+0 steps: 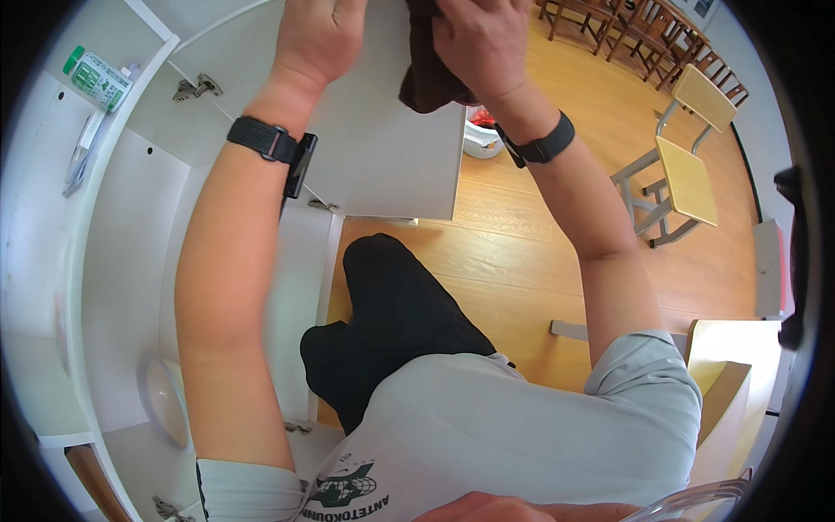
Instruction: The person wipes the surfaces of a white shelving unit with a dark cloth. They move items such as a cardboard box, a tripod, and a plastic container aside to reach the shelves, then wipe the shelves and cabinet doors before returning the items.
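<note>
At the top edge of the view, my right hand (483,49) grips a dark brown cloth (427,81) against or close to the right part of an opened white cabinet door (391,156). My left hand (319,39) is raised over the door's left part. Its fingers run out past the top of the picture, so whether it holds the door or anything else is hidden. The white cabinet (130,261) stands open along my left side, with metal hinges (197,88) at the door's side. A round, translucent dish or lid (163,401) leans inside it.
A green-capped bottle (99,79) and papers (85,153) sit on the left shelf. Beyond the door, a white bucket (483,143) holds something red. A yellow chair (688,176) stands right, with wooden chairs (642,36) farther back. Behind my right arm is pale wooden furniture (724,346).
</note>
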Motion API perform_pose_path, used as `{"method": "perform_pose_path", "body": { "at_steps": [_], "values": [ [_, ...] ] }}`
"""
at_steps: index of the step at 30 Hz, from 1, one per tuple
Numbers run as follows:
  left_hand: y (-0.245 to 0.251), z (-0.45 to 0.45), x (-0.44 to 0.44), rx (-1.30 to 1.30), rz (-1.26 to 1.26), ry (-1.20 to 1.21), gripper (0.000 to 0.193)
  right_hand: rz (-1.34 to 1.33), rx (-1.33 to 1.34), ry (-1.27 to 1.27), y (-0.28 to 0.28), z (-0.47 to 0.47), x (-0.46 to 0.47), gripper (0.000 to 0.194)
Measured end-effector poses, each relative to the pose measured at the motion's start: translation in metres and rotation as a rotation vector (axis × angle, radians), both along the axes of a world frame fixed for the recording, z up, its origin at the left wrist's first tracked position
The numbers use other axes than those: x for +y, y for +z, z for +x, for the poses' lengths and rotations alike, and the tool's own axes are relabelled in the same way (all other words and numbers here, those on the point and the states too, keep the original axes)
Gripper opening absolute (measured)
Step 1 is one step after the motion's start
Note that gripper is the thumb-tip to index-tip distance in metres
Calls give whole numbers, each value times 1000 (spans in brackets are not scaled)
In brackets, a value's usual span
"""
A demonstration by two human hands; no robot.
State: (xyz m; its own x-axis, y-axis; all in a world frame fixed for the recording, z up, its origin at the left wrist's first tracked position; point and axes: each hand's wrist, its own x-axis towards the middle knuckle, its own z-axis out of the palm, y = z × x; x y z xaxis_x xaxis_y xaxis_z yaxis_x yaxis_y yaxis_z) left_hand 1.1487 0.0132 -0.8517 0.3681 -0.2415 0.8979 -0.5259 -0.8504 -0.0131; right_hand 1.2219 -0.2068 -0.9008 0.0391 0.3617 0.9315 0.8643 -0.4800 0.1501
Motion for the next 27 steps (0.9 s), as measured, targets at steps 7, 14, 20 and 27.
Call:
{"method": "perform_pose_path", "body": {
  "at_steps": [7,14,20,27],
  "values": [
    [5,-4,-4,152,-64,35,54,-248,86,86,-138,-26,16,58],
    [9,-13,-10,193,-38,76,58,-686,91,99,-269,-31,3,57],
    [16,-32,-11,305,-151,14,59,-109,40,-4,-122,-36,5,55],
    [30,-50,-4,446,-232,-132,57,280,-1,-92,-10,-60,32,69]
  ]
}}
